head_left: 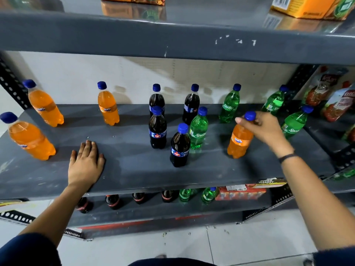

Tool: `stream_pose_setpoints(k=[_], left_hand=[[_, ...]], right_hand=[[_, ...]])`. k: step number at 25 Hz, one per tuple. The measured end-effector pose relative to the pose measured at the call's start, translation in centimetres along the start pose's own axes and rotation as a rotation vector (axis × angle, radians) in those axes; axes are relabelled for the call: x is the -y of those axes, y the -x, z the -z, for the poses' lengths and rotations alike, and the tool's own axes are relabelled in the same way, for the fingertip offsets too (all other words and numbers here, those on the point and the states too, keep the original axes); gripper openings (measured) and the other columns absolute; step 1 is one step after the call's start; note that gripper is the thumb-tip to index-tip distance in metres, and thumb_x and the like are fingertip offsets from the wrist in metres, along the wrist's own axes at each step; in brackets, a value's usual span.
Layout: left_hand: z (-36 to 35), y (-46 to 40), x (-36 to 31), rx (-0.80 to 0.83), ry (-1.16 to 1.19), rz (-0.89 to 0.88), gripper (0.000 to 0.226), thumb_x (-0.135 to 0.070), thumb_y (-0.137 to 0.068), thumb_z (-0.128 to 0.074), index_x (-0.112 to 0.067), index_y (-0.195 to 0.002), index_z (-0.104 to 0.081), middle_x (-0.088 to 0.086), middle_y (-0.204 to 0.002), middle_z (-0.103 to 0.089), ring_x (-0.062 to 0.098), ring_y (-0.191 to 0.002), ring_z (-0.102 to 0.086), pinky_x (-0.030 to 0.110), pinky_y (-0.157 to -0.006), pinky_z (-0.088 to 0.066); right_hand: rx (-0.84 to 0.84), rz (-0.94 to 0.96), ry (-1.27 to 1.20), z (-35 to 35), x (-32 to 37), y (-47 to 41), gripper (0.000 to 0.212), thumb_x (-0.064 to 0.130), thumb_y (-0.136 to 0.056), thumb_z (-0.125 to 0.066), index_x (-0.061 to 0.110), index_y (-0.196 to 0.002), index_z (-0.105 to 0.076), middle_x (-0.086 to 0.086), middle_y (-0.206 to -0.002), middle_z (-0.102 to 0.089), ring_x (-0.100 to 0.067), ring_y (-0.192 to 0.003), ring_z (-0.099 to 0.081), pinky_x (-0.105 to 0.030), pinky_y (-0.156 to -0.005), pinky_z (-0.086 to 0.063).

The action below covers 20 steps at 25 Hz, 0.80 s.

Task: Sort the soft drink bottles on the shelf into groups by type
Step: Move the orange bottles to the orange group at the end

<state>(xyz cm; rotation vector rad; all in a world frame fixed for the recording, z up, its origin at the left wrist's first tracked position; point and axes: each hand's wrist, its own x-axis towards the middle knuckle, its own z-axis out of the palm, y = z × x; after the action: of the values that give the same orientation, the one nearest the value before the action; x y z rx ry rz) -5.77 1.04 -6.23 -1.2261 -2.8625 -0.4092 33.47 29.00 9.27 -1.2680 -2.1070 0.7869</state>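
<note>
On the grey shelf (pixel 134 169) stand blue-capped bottles. Three orange Fanta bottles are at the left: one at the far left front (pixel 28 139), one behind it (pixel 45 106), one further right (pixel 108 106). Several dark cola bottles (pixel 158 131) stand in the middle. Green Sprite bottles stand at the middle (pixel 198 129) and right (pixel 229 106). A fourth Fanta bottle (pixel 240 141) stands among the Sprites, and my right hand (pixel 266 127) grips its neck below the cap. My left hand (pixel 86 162) lies flat on the shelf, empty.
Orange juice cartons (pixel 307 6) lie on the upper shelf. Red sauce pouches (pixel 334 96) fill the neighbouring shelf at the right. The lower shelf holds cola bottles (pixel 113 201), green bottles (pixel 208 194) and a red pack (pixel 240 192). Perforated metal uprights flank the shelf.
</note>
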Motion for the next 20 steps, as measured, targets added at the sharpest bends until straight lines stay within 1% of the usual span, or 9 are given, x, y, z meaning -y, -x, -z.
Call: stream_pose_setpoints(k=[3, 4, 6, 8, 10, 11, 14, 17, 20], left_hand=[[0.3, 0.1, 0.0, 0.011, -0.008, 0.005, 0.057, -0.033, -0.097, -0.031, -0.005, -0.146, -0.022, 0.014, -0.157, -0.019, 0.027, -0.147, -0.012, 0.046, -0.12, -0.007], [0.5, 0.2, 0.0, 0.009, -0.015, 0.006, 0.057, -0.033, -0.097, -0.031, -0.005, -0.146, -0.021, 0.014, -0.158, -0.018, 0.027, -0.147, -0.011, 0.045, -0.12, -0.007], [0.7, 0.3, -0.1, 0.015, -0.025, 0.005, 0.056, -0.031, -0.097, -0.031, -0.005, -0.146, -0.02, 0.014, -0.158, -0.017, 0.026, -0.147, -0.01, 0.045, -0.12, -0.006], [0.9, 0.3, -0.6, 0.029, -0.028, 0.001, 0.056, -0.029, -0.098, -0.03, -0.005, -0.146, -0.018, 0.013, -0.158, -0.016, 0.026, -0.148, -0.009, 0.045, -0.121, -0.006], [1.1, 0.4, -0.5, 0.029, -0.036, 0.006, 0.056, -0.029, -0.098, -0.029, -0.005, -0.147, -0.017, 0.013, -0.159, -0.015, 0.025, -0.148, -0.008, 0.045, -0.121, -0.005], [1.1, 0.4, -0.6, 0.029, -0.033, 0.001, 0.056, -0.028, -0.098, -0.03, -0.005, -0.147, -0.017, 0.013, -0.158, -0.015, 0.025, -0.148, -0.008, 0.045, -0.121, -0.005], [1.1, 0.5, -0.7, 0.022, -0.025, -0.007, 0.055, -0.027, -0.097, -0.031, -0.004, -0.146, -0.018, 0.015, -0.158, -0.017, 0.026, -0.147, -0.01, 0.046, -0.121, -0.007], [1.1, 0.4, -0.8, 0.017, -0.023, 0.005, 0.055, -0.025, -0.097, -0.03, -0.003, -0.146, -0.018, 0.015, -0.157, -0.019, 0.026, -0.147, -0.011, 0.046, -0.12, -0.009], [1.1, 0.3, -0.8, 0.011, -0.029, 0.011, 0.055, -0.025, -0.097, -0.029, -0.002, -0.146, -0.018, 0.016, -0.157, -0.02, 0.025, -0.147, -0.012, 0.046, -0.12, -0.009]], right_hand=[[0.381, 0.097, -0.096, 1.1, 5.2, 4.4, 0.034, 0.054, -0.063, -0.072, 0.025, -0.081, -0.073, 0.003, -0.078, -0.076, -0.008, -0.076, -0.07, -0.02, -0.073, -0.055], [0.477, 0.152, -0.124, 0.8, 7.1, 5.6, 0.037, 0.057, -0.06, -0.071, 0.026, -0.082, -0.073, 0.004, -0.081, -0.077, -0.01, -0.078, -0.071, -0.021, -0.074, -0.056], [0.587, 0.254, -0.19, -1.0, 10.7, 7.3, 0.043, 0.06, -0.064, -0.069, 0.023, -0.085, -0.072, -0.002, -0.087, -0.076, -0.019, -0.084, -0.071, -0.033, -0.077, -0.057], [0.588, 0.336, -0.22, -4.3, 13.7, 7.9, 0.042, 0.059, -0.07, -0.068, 0.02, -0.086, -0.07, -0.007, -0.085, -0.074, -0.023, -0.082, -0.069, -0.037, -0.075, -0.055], [0.514, 0.388, -0.271, -9.0, 16.8, 7.8, 0.035, 0.05, -0.076, -0.067, 0.016, -0.086, -0.068, -0.001, -0.076, -0.071, -0.011, -0.072, -0.066, -0.028, -0.067, -0.051], [0.465, 0.402, -0.286, -11.4, 18.1, 7.3, 0.032, 0.043, -0.08, -0.066, 0.011, -0.087, -0.067, -0.004, -0.075, -0.07, -0.012, -0.07, -0.064, -0.029, -0.065, -0.051], [0.367, 0.43, -0.236, -18.7, 20.9, 4.8, 0.038, 0.034, -0.087, -0.063, -0.004, -0.09, -0.063, -0.023, -0.083, -0.069, -0.034, -0.079, -0.063, -0.046, -0.074, -0.049], [0.35, 0.432, -0.142, -24.2, 22.3, 2.2, 0.036, 0.036, -0.088, -0.061, 0.003, -0.081, -0.052, -0.012, -0.074, -0.06, -0.028, -0.074, -0.057, -0.035, -0.063, -0.042], [0.354, 0.431, -0.121, -27.5, 22.3, 0.9, 0.037, 0.037, -0.088, -0.061, 0.002, -0.089, -0.05, -0.014, -0.084, -0.063, -0.028, -0.077, -0.059, -0.035, -0.065, -0.047]])
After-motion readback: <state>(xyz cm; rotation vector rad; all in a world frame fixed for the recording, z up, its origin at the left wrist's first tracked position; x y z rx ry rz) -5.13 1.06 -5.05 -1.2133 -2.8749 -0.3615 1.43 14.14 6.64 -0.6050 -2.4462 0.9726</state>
